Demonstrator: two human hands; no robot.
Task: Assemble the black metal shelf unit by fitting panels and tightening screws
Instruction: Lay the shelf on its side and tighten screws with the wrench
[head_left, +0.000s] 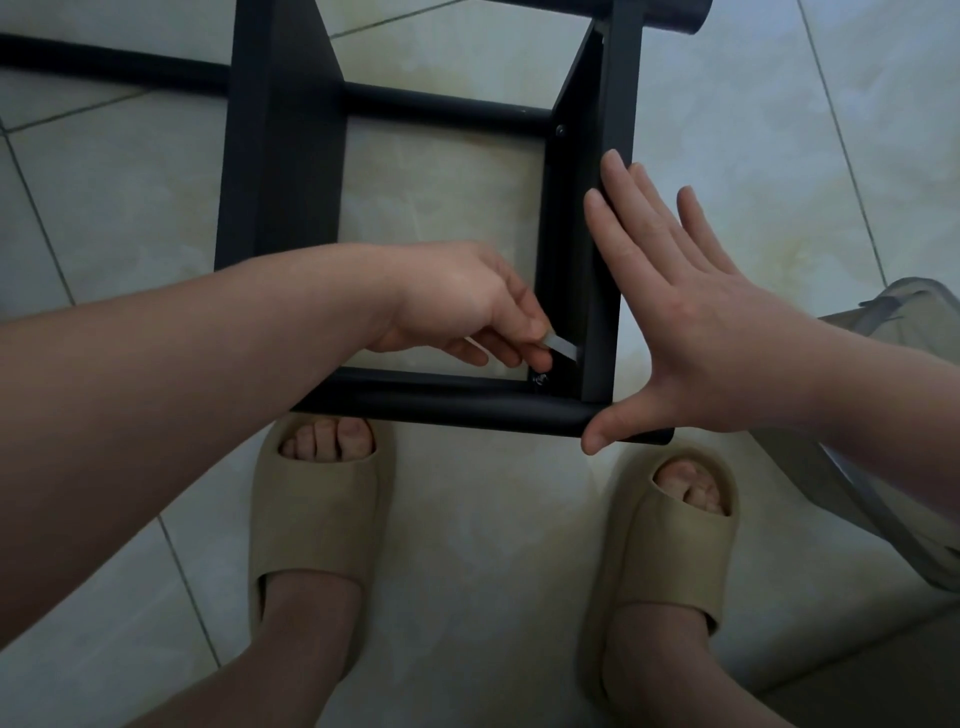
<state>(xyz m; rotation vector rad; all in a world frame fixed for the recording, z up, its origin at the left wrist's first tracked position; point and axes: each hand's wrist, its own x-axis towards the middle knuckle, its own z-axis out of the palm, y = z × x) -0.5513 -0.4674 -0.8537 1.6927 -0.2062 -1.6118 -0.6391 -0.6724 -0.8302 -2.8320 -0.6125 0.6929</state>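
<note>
The black metal shelf unit (283, 156) lies on the tiled floor, with two flat panels joined by round black tubes. My left hand (467, 306) is inside the frame, fingers pinched on a small silver wrench (561, 347) that points at a screw (540, 379) in the near right corner. My right hand (691, 322) lies flat and open against the outer side of the right panel (610, 130), thumb resting on the end of the near tube (467, 402). A second screw (560, 130) shows at the far corner of that panel.
My two feet in beige slides (317, 519) stand just in front of the near tube. A long black tube (104, 65) runs across the floor at the far left. A beige bag with grey straps (893, 415) sits at the right.
</note>
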